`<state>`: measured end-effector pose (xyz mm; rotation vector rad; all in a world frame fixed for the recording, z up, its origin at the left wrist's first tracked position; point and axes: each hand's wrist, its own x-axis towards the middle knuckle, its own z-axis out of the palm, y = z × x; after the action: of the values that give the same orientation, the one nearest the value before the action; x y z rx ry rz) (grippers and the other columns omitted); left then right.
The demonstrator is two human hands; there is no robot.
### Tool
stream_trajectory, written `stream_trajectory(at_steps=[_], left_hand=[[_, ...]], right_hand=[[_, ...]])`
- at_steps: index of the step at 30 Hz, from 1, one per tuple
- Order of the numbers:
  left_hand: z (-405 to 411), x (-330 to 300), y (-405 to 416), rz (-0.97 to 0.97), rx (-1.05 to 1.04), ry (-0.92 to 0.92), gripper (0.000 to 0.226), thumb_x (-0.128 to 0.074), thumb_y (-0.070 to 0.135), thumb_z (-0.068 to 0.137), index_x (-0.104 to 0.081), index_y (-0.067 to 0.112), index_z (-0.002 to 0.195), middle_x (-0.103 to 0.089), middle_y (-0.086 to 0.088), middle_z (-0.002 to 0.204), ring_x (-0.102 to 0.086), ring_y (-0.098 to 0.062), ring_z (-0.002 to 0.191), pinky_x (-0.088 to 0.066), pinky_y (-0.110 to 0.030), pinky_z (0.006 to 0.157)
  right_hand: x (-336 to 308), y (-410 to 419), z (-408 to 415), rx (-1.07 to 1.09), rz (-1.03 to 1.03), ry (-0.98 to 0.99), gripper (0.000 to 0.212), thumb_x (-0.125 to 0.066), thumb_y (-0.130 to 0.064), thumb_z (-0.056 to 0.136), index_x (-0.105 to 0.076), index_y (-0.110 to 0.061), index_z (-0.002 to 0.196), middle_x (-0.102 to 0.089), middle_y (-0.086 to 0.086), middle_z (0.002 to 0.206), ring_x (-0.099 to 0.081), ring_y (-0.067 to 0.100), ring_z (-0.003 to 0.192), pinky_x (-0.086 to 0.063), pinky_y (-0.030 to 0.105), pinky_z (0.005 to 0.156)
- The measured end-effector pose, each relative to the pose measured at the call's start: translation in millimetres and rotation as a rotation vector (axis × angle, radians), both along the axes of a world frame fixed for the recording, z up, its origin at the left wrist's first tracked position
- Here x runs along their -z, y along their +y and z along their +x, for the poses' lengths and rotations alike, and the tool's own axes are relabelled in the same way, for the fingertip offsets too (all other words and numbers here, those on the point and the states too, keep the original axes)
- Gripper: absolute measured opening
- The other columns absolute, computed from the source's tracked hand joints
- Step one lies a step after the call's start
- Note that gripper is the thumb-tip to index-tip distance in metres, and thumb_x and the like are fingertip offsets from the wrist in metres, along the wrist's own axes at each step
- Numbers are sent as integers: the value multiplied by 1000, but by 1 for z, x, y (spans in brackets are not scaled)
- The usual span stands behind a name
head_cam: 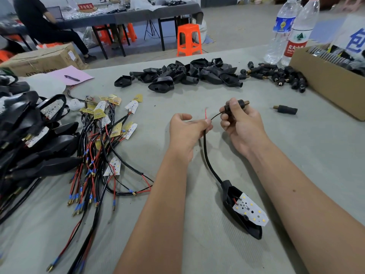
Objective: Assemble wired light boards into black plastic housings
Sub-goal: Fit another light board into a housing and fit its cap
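Board (251,209) sits loosely in housing (240,212); left hand (186,129) pinches its wires (207,155), right hand (242,123) grips a plug (236,105). Many boards await.

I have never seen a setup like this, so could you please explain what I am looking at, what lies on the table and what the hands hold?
There is no machine here: a camera worn on a person's head looks down at their two bare hands over a grey table. The left hand pinches a black cable whose thin red wire sticks up. The right hand grips a black plug with a brass tip. The cable runs down to a black housing with a white light board resting in it. At left lie a bundle of wired boards and finished units; farther back, empty housings, spare plugs, a cardboard box and two bottles.
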<state>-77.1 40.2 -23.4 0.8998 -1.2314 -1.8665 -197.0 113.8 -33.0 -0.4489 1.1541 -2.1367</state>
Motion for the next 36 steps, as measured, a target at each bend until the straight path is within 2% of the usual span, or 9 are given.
stream_trajectory(at_steps=[6,11,13,15,18,23,26,31,36], left_hand=[[-5,0,3,-42,-23,38,50,-79,-12,80,-41,12,103,-77,-11,81,-73,-19,69,-59,-26,68],[-7,2,4,-98,-102,-9,47,-81,-10,78,-46,11,102,-68,-9,80,-67,-18,65,-60,-26,66],[-7,2,4,-106,-91,-29,45,-80,-11,78,-50,9,105,-67,-11,83,-68,-21,70,-61,-33,76],[-6,-1,4,-66,-57,-23,42,-75,-13,80,-53,8,110,-69,-15,92,-69,-25,81,-58,-40,89],[-3,-7,0,80,-12,129,34,-59,-17,86,-55,7,109,-67,-13,89,-69,-25,81,-58,-33,80],[5,-13,-12,181,-84,256,8,-58,3,99,-64,8,102,-63,-3,79,-66,-19,69,-57,-29,70],[8,-12,-16,173,-132,275,9,-60,13,102,-66,8,99,-62,-1,75,-64,-17,67,-56,-27,69],[12,-6,-22,12,-160,24,33,-50,24,108,-70,9,86,-51,4,60,-51,-10,51,-47,-22,53],[13,-1,-16,-348,160,-235,22,-61,17,101,-78,14,88,-49,6,54,-42,-9,48,-36,-21,49]], right_hand=[[2,1,4,-155,107,197,16,-63,-14,102,-67,-4,90,-64,6,78,-50,13,64,-45,19,54],[-4,1,5,-235,52,70,35,-46,-29,109,-66,-5,93,-72,15,90,-53,15,60,-40,21,49],[-4,0,4,-213,56,27,47,-37,-36,112,-66,-6,91,-73,17,88,-51,16,57,-38,22,47],[-4,0,5,-195,59,36,46,-33,-33,113,-64,-6,93,-74,17,87,-50,15,53,-36,23,45],[-3,0,7,-174,59,64,38,-32,-26,113,-60,-8,96,-74,17,84,-48,16,48,-33,23,42],[-4,2,7,-98,60,76,33,-31,-23,114,-59,-11,103,-73,21,80,-46,17,45,-28,23,41],[-4,2,7,-61,51,54,33,-31,-22,114,-61,-11,105,-73,23,80,-45,17,44,-29,23,40],[-2,0,5,-20,42,7,48,-28,-34,114,-67,-7,107,-74,21,81,-46,17,43,-28,23,39],[-1,-1,3,37,51,-28,48,-34,-35,113,-71,-8,101,-57,10,76,-43,13,41,-25,21,36]])
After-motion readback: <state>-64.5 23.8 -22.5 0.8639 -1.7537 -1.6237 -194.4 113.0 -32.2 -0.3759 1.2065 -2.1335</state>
